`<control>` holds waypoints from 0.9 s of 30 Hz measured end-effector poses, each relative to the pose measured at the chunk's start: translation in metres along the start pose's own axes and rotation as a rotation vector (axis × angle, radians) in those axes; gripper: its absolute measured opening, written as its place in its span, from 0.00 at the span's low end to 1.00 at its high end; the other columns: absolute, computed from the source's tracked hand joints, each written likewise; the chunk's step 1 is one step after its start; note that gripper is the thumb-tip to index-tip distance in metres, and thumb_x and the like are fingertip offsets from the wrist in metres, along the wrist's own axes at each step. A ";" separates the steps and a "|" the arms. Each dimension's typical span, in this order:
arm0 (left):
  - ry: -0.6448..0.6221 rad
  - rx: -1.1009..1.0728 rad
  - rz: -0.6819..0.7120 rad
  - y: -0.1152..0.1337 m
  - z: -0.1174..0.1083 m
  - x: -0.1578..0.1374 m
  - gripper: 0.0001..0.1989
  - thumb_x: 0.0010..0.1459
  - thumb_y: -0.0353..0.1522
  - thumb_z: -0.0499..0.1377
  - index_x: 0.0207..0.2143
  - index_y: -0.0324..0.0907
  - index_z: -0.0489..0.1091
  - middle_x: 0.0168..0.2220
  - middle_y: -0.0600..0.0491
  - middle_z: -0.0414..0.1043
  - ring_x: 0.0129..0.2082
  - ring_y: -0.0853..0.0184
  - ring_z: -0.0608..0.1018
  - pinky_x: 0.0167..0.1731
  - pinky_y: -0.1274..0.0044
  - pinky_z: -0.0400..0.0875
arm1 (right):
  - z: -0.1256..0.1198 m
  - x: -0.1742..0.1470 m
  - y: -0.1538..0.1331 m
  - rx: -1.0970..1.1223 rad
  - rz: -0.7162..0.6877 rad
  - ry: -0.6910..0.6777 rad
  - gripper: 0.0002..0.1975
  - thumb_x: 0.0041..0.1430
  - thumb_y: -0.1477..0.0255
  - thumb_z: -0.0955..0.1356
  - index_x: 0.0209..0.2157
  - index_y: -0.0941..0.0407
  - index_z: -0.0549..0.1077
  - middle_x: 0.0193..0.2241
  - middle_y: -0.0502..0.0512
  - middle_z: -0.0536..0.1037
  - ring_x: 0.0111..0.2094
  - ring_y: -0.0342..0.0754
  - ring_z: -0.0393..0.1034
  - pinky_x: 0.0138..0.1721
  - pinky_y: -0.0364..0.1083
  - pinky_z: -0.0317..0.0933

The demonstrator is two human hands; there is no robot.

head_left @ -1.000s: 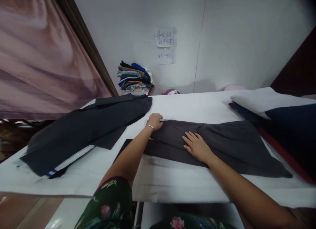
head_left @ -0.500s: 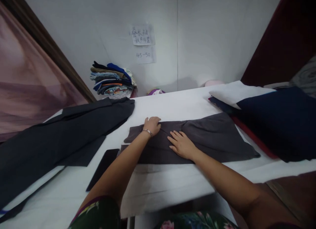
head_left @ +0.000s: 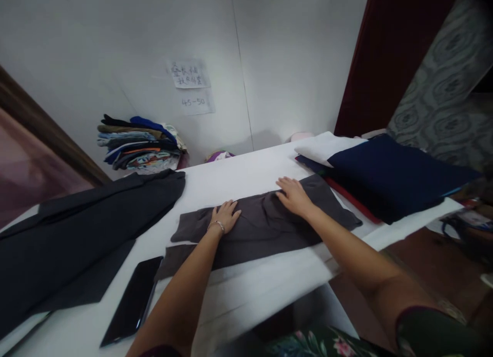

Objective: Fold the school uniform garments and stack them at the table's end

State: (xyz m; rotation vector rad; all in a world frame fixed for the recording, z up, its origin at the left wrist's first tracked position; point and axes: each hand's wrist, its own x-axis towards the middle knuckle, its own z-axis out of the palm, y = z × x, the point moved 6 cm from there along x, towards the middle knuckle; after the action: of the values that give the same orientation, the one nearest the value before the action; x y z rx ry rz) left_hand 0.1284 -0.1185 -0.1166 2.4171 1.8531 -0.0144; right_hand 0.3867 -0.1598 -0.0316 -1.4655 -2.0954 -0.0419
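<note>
A dark grey-brown pair of trousers lies folded lengthwise on the white-covered table, its two leg ends to the left. My left hand rests flat on the cloth near those ends, fingers spread, a bracelet at the wrist. Farther right, my right hand lies at the upper edge of the trousers, fingers stretched out and pressing lightly on a wrinkled part. Neither hand grips anything. The right forearm covers part of the cloth.
On the left a dark garment lies spread out, with a black phone beside it. Folded navy cloth is piled at the right. A stack of folded clothes stands by the wall, below paper notes.
My right hand has slid right to the upper edge of the trousers. My left hand now lies flatter on the fabric. The head view has turned right.
</note>
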 end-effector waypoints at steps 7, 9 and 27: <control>-0.004 -0.013 -0.012 0.001 -0.003 -0.002 0.29 0.63 0.46 0.38 0.64 0.46 0.51 0.66 0.53 0.46 0.65 0.61 0.50 0.61 0.57 0.44 | 0.043 -0.013 0.093 -0.199 0.331 -0.407 0.29 0.63 0.56 0.57 0.60 0.57 0.61 0.63 0.62 0.56 0.64 0.58 0.44 0.60 0.62 0.41; 0.000 -0.004 -0.014 0.001 -0.003 -0.001 0.29 0.63 0.46 0.39 0.64 0.46 0.51 0.66 0.52 0.47 0.65 0.61 0.50 0.61 0.57 0.44 | 0.051 -0.018 0.096 -0.196 0.312 -0.400 0.29 0.63 0.55 0.56 0.60 0.56 0.60 0.63 0.60 0.55 0.64 0.56 0.43 0.61 0.60 0.40; 0.002 -0.030 -0.013 0.001 -0.004 -0.001 0.29 0.63 0.46 0.39 0.63 0.47 0.52 0.66 0.53 0.47 0.65 0.62 0.51 0.61 0.58 0.44 | 0.059 -0.022 0.017 0.095 0.011 -0.345 0.25 0.62 0.56 0.61 0.57 0.52 0.65 0.59 0.58 0.64 0.63 0.54 0.49 0.61 0.64 0.34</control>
State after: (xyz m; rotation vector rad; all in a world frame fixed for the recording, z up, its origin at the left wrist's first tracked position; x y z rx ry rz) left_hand 0.1287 -0.1197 -0.1122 2.3859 1.8558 0.0147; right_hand 0.3810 -0.1515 -0.0964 -1.5108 -2.3217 0.3327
